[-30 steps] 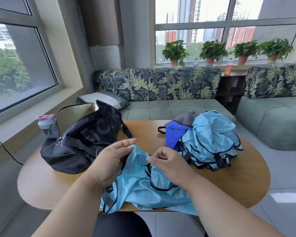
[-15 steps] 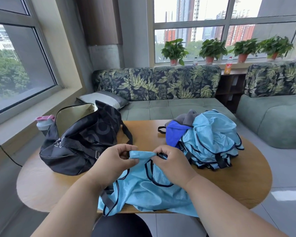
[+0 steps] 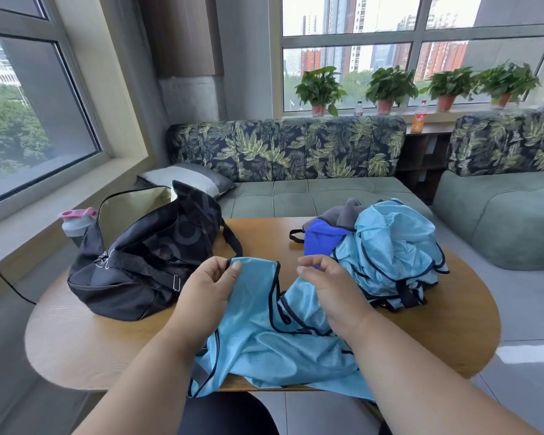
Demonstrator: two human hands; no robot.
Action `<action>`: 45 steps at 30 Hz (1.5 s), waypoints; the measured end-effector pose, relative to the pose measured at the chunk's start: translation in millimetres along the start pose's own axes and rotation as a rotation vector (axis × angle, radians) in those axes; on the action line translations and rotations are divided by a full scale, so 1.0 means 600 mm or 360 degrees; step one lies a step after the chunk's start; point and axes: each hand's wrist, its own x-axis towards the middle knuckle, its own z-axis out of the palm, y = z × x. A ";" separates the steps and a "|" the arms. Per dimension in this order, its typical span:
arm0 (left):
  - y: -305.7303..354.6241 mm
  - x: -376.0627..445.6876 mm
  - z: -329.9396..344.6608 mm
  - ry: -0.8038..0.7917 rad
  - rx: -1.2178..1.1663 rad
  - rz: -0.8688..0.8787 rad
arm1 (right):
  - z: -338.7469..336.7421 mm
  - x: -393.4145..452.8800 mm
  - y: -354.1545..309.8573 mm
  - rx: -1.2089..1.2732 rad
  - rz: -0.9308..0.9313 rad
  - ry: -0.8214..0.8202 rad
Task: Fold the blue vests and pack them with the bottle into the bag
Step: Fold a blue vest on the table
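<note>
Rounded wooden table (image 3: 453, 334) bearing an open black bag (image 3: 145, 265) at left, a light-blue vest (image 3: 264, 340) lying at front, heaped vests (image 3: 390, 255) resting at right.

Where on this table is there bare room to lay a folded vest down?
Bare wood shows on the table along the near left edge below the bag, and at the far right beyond the vest pile. The middle is crowded: hands and spread vest.
</note>
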 end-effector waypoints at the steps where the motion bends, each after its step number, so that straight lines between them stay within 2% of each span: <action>1: -0.004 0.000 0.004 0.0058 -0.0029 -0.0031 | -0.001 0.003 0.000 0.0095 0.0063 0.0035; 6: -0.018 0.000 0.019 0.0220 -0.0091 -0.0131 | 0.002 0.013 0.002 0.0255 0.0095 0.0183; 10: -0.015 -0.007 0.039 0.0168 -0.0217 -0.0141 | 0.014 0.014 0.010 0.0246 0.0051 0.0289; 20: -0.008 -0.034 0.076 0.0040 -0.0376 -0.0217 | 0.042 -0.011 0.022 0.0435 0.0174 0.0022; 25: -0.005 -0.041 0.079 -0.0059 -0.0362 -0.0204 | 0.042 -0.022 0.007 0.0557 0.0265 -0.0202; 30: -0.012 -0.038 0.071 -0.0026 -0.0341 -0.0209 | 0.038 -0.021 0.005 0.0501 0.0332 -0.0396; 34: -0.012 -0.038 0.070 -0.0050 -0.0480 -0.0238 | 0.034 -0.018 0.009 0.0468 0.0315 -0.0600; 39: -0.019 -0.031 0.061 0.0077 -0.0322 -0.0248 | 0.029 -0.014 0.009 0.0499 0.0317 -0.0728; 41: -0.017 -0.025 0.053 0.0096 -0.0314 -0.0244 | 0.025 -0.008 0.013 0.0394 0.0267 -0.0599; 43: -0.008 -0.020 0.042 0.0074 -0.0363 -0.0197 | 0.018 0.002 0.021 0.0049 0.0189 -0.0425; 45: 0.008 -0.014 0.031 0.0000 -0.0474 -0.0142 | 0.010 0.006 0.029 -0.0183 0.0189 -0.0466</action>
